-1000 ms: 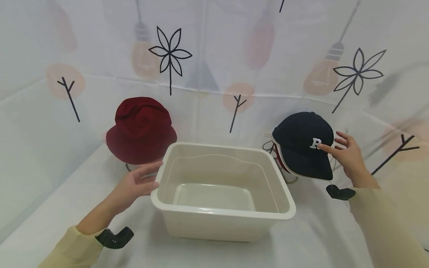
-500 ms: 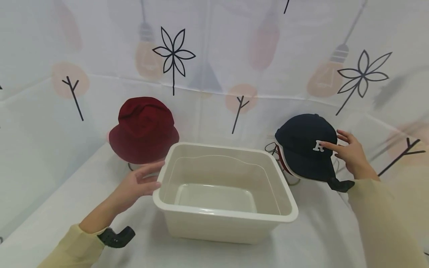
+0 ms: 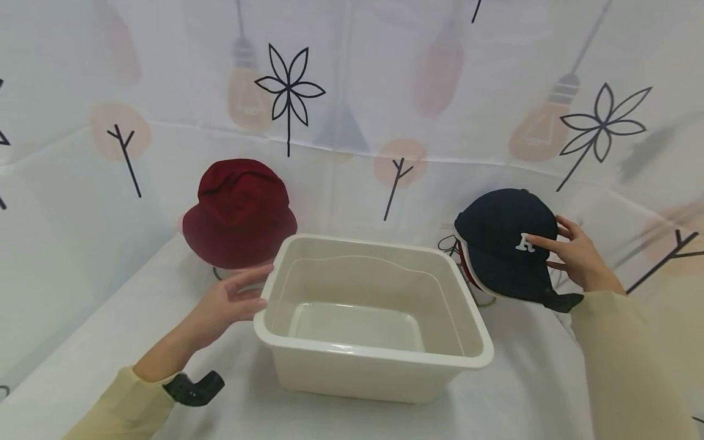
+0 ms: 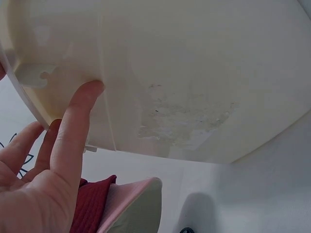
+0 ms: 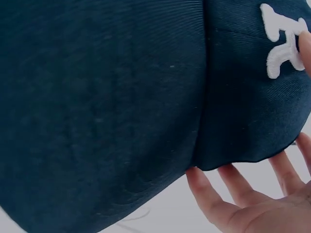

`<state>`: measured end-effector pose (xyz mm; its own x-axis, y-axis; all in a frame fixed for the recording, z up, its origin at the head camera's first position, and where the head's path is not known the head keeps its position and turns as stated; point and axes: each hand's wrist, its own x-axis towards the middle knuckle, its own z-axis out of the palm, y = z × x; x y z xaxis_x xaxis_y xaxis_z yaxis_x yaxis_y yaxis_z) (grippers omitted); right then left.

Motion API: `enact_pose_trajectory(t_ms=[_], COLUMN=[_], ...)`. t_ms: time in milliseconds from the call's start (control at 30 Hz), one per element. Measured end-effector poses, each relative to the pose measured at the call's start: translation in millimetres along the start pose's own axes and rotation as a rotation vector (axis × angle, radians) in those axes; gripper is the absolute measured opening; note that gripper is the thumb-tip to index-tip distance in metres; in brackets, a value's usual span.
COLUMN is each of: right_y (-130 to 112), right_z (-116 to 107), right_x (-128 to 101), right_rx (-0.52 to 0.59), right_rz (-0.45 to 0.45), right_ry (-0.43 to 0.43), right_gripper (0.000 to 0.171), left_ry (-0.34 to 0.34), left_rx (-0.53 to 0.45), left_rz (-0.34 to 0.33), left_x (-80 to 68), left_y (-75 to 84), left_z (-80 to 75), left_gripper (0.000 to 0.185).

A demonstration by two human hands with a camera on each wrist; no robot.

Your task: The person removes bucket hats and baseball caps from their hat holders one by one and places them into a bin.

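Observation:
My left hand [image 3: 220, 308] lies at the left side of a cream plastic basin [image 3: 374, 350]. Its extended fingers touch the outer wall near the rim, as the left wrist view also shows the basin wall [image 4: 194, 73]. On the right, my right hand [image 3: 583, 260] holds a navy baseball cap [image 3: 503, 223] by its side. The thumb lies on the white letter, while the other fingers are at the cap's lower edge. Close up in the right wrist view, the cap [image 5: 107, 107] fills most of the frame. Its brim points down toward the front.
A dark red bucket hat [image 3: 242, 214] sits behind the basin at the left, on a stand mostly hidden beneath it. Pink and greenish fabric shows under this hat [image 4: 92, 206] in the left wrist view. A printed curtain [image 3: 341, 91] hangs behind the white table [image 3: 220, 409].
My right hand has moved closer around the navy cap's side, its fingers now at the cap's edge. The left hand stays at the basin. The head view has shifted slightly.

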<state>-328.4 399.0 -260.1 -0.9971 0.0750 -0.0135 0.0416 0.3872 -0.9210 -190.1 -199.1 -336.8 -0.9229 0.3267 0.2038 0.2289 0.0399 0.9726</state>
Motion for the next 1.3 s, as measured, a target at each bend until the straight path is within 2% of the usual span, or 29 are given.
enact_pose_trajectory(t_ms=[267,400,767,933,1100,1133,1167,1300], right_y=[-3.4,-5.2,-3.0,-0.8,-0.6,-0.6,-0.6,-0.1], right_z=[0.3,2.9,0.4,-1.9,2.1,2.7,3.0,2.0], right_x=[0.2,-0.1,3.4,5.2,6.4,6.5,6.5,5.2], right_rx=[-0.047,-0.030,-0.045,-0.058,-0.112,-0.112,-0.088,0.062], right_rz=[0.020,0.037,0.038,0.006,-0.042,-0.049,-0.048,-0.027], right_ry=[0.038,0.053,0.073,0.074,0.123,0.130,0.147,0.215], right_gripper=[0.106,0.107,0.100,0.094,0.091,0.089,0.079,0.024], left_ry=[0.000,-0.002,0.006,0.005,0.006,0.006,0.006,0.006], left_rx=[-0.006,-0.015,-0.012,-0.017,-0.009,-0.009,-0.012,-0.018], left_rz=[0.010,0.007,0.001,0.001,-0.001,-0.001,-0.001,0.000], left_x=[1.2,1.1,0.9,0.9,0.9,0.9,0.8,0.2], left_y=[0.3,0.2,-0.2,0.2,1.1,1.3,1.6,2.1], left_z=[0.1,0.1,-0.4,0.2,1.0,1.1,1.2,1.7], left_gripper=[0.059,0.059,0.059,0.060,0.059,0.059,0.059,0.059])
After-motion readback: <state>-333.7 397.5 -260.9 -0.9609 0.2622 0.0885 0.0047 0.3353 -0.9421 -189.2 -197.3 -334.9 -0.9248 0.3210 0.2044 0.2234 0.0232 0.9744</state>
